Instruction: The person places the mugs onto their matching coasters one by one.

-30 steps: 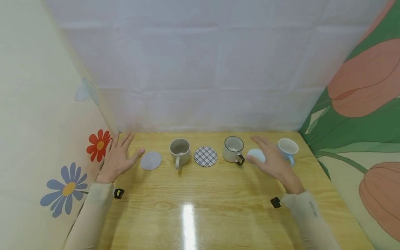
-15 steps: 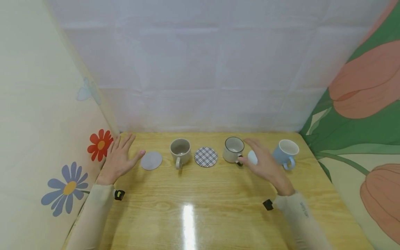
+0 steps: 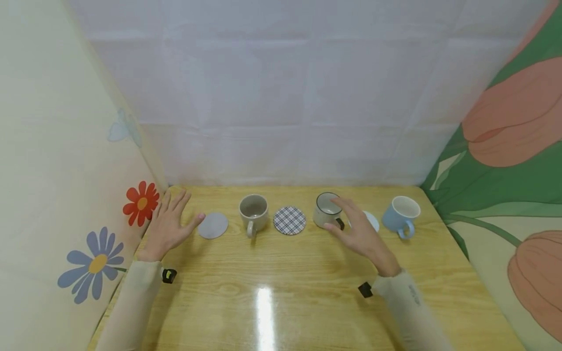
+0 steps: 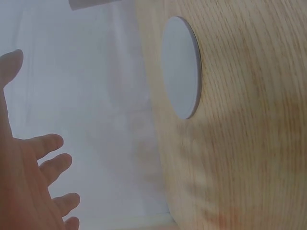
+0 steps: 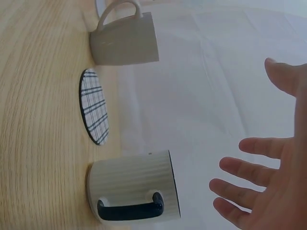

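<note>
My right hand [image 3: 361,235], fingers spread, hovers beside the white mug with a black rim and black handle [image 3: 324,215]; in the head view its fingertips overlap that mug's right side. The right wrist view shows a gap between the fingers and this ribbed mug [image 5: 129,182]. My left hand [image 3: 169,229] is held in the air with fingers apart, thumb toward the plain grey coaster [image 3: 212,225]. Neither hand holds anything. A grey mug [image 3: 253,214] stands left of the plaid coaster [image 3: 289,220]. Partly behind my right hand lies a pale blue coaster [image 3: 372,221].
At the right end of the row stands a light blue mug [image 3: 397,216], its handle toward me. The wooden table [image 3: 228,292] ends at a white backdrop [image 3: 281,122]. Patterned walls [image 3: 518,195] rise on both sides.
My right hand has moved left, from in front of the light blue mug, past the pale blue coaster, to the black-handled mug. My left hand has stayed nearly still.
</note>
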Motion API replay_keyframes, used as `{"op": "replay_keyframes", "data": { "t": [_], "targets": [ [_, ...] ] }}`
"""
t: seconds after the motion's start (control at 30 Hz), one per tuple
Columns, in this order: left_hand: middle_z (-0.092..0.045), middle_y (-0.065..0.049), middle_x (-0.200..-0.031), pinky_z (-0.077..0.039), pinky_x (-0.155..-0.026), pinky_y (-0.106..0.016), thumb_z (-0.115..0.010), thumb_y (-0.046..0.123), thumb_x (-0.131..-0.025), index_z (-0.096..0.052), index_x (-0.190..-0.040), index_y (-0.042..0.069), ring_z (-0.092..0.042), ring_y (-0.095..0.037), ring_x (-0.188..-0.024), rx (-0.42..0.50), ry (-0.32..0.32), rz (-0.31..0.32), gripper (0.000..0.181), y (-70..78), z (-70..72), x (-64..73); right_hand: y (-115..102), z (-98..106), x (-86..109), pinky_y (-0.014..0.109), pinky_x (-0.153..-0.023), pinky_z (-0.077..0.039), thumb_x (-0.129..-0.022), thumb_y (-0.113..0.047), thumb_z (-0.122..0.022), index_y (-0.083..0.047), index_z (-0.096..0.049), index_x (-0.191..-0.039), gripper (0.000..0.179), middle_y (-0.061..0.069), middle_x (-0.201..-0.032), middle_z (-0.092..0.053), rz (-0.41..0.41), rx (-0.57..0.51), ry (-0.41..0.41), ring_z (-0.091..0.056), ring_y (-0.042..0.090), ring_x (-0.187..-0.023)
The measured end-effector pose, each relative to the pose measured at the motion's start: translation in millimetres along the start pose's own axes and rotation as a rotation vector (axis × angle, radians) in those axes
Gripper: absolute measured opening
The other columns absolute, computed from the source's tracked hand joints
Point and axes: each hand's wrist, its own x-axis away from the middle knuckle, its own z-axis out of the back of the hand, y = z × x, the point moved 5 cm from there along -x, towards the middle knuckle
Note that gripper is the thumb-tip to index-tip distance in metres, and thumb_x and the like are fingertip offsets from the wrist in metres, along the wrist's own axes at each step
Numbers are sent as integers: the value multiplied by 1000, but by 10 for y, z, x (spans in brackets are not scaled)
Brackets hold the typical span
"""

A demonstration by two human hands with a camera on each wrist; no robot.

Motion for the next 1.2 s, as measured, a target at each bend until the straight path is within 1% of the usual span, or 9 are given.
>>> {"op": "replay_keyframes", "data": {
  "t": [0.07, 0.17, 0.27, 0.37, 0.53, 0.67, 0.77, 1.0, 1.2],
  "targets": [
    [-32, -21, -173, -6, -129, -72, -61, 62, -101, -37, -166, 9, -10, -51, -163, 5, 1, 4, 88, -6, -8, 1, -11, -33, -27, 74, -116, -40, -103, -40, -71, -5, -41, -163, 76, 25, -164, -44, 6, 12, -7, -44, 49, -149],
    [-31, -19, -175, -7, -129, -73, -61, 62, -101, -36, -167, 9, -10, -51, -164, 5, -4, 9, 88, -31, -31, 5, -46, -82, -69, 71, -112, -47, -103, -43, -71, -6, -41, -163, 77, 24, -164, -44, 20, 24, -16, -47, 47, -147],
    [-30, -17, -175, -7, -130, -71, -60, 63, -101, -35, -168, 10, -10, -50, -164, 4, -11, 14, 88, -53, -55, 16, -91, -123, -98, 67, -106, -53, -101, -40, -73, -6, -40, -163, 78, 23, -164, -45, 28, 13, -20, -52, 45, -143],
    [-32, -19, -174, -6, -131, -70, -60, 62, -101, -36, -167, 10, -11, -51, -163, 8, -13, 15, 88, -58, -65, 25, -122, -161, -126, 67, -105, -54, -101, -38, -74, -4, -41, -162, 78, 23, -162, -47, 45, 6, -20, -54, 46, -142],
    [-32, -21, -174, -4, -132, -68, -61, 61, -101, -36, -167, 8, -11, -53, -162, 18, -22, 15, 88, -49, -61, 39, -145, -222, -146, 68, -109, -51, -101, -40, -73, -3, -43, -161, 77, 25, -161, -49, 75, -26, -8, -50, 47, -146],
    [-31, -21, -174, -4, -131, -69, -60, 62, -101, -36, -167, 8, -12, -54, -162, 21, -30, 21, 88, -47, -64, 50, -158, -289, -142, 68, -116, -46, -102, -46, -71, -7, -44, -161, 76, 21, -163, -48, 67, -52, -9, -46, 44, -150],
    [-32, -21, -173, -6, -131, -70, -60, 62, -101, -37, -166, 8, -13, -54, -162, 17, -32, 29, 88, -56, -75, 54, -189, -330, -143, 69, -120, -40, -102, -46, -70, -9, -44, -161, 75, 18, -164, -47, 55, -62, -12, -44, 43, -152],
    [-32, -21, -173, -8, -128, -73, -61, 62, -100, -38, -165, 7, -16, -55, -160, 4, -37, 33, 88, -99, -140, 58, -262, -420, -146, 72, -121, -35, -100, -44, -71, -11, -45, -161, 74, 16, -165, -47, 22, -49, -24, -42, 44, -153],
    [-32, -22, -173, -9, -128, -75, -62, 63, -100, -38, -165, 6, -13, -55, -161, 24, -47, 40, 90, -129, -204, 51, -275, -513, -162, 71, -121, -37, -100, -38, -73, -9, -45, -161, 73, 17, -166, -46, 32, -52, -27, -42, 44, -153]
  ]
}}
